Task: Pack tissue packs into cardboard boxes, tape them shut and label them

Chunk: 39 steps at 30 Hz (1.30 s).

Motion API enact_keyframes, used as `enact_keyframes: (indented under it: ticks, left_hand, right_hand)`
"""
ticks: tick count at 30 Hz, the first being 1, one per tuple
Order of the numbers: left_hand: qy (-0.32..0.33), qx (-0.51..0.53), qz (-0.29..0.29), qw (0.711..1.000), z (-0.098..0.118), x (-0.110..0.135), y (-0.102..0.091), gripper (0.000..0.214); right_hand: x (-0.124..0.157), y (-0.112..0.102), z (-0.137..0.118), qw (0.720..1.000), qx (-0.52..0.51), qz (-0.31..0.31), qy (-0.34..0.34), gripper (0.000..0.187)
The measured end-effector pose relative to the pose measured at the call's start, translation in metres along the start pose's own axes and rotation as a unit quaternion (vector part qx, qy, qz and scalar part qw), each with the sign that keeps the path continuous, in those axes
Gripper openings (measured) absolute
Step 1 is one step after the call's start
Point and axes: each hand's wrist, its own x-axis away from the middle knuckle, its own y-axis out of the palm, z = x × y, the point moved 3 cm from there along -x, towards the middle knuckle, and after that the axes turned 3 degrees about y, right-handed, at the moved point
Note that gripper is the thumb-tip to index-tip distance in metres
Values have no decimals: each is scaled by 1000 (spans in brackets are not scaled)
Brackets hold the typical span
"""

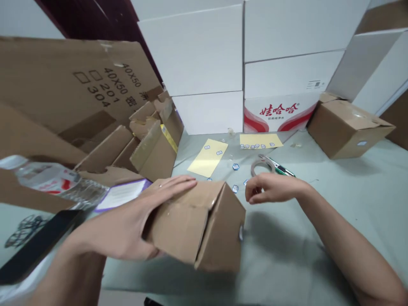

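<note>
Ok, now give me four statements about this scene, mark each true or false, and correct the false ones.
1. The left hand lies against a small cardboard box. True.
2. The right hand grips a pair of scissors. False: no scissors show; the hand is near a roll of tape and a green-handled utility knife.
3. Small blue-edged labels lie on two yellow sheets. True.
4. The stack of white cartons is entirely blank. False: one carton carries red print.
</note>
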Motion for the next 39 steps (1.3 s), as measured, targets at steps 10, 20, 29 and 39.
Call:
enact_keyframes:
  ticks: [10, 20, 29, 39]
  left_hand:
    - [-117, 92, 46, 988, -17, 0, -2, 106]
    - [-146, 3, 133, 980, -6, 22, 7, 94]
    - [-129, -34, 140, 981, -18, 32, 15, 102]
    - [-106, -23, 144, 984, -14, 25, 14, 108]
  right_hand:
    - [19, 31, -33, 978, 71, 169, -101, 12]
    - [-27, 5, 26, 913, 216, 314, 146, 12]
    - [-88, 28, 46, 913, 254, 253, 196, 29]
    - [-81, 31, 49, 898, 286, 254, 220, 28]
